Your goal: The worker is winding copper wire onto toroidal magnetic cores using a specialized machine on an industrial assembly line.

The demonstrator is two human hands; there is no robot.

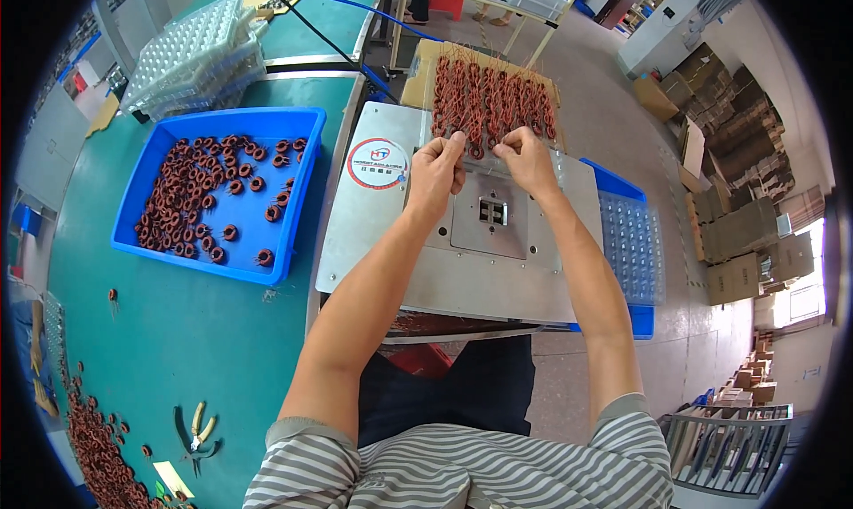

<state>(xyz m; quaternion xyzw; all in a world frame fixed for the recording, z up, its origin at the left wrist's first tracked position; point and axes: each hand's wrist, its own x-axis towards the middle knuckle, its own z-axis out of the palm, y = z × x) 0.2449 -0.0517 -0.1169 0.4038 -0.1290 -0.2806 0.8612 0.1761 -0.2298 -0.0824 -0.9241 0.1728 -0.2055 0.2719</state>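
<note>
Both hands are raised over the far part of a metal machine plate (364, 234), at the near edge of a tray filled with rows of red-brown wire-wound ring coils (493, 100). My left hand (435, 176) is closed, thumb against the curled fingers. A short way to its right, my right hand (530, 164) is pinched, thumb and forefinger together. One ring coil (476, 149) shows in the gap between the hands. Whether thin wire leads lie in either pinch is too small to tell. Nearer me, the plate has a small square opening with metal parts (493, 210).
A blue bin (298, 198) of loose ring coils stands left on the green table (240, 331). Clear plastic trays (191, 60) are stacked behind it. Cutting pliers (197, 433) and a coil heap (98, 447) lie near left. Another clear tray (633, 242) sits right of the machine.
</note>
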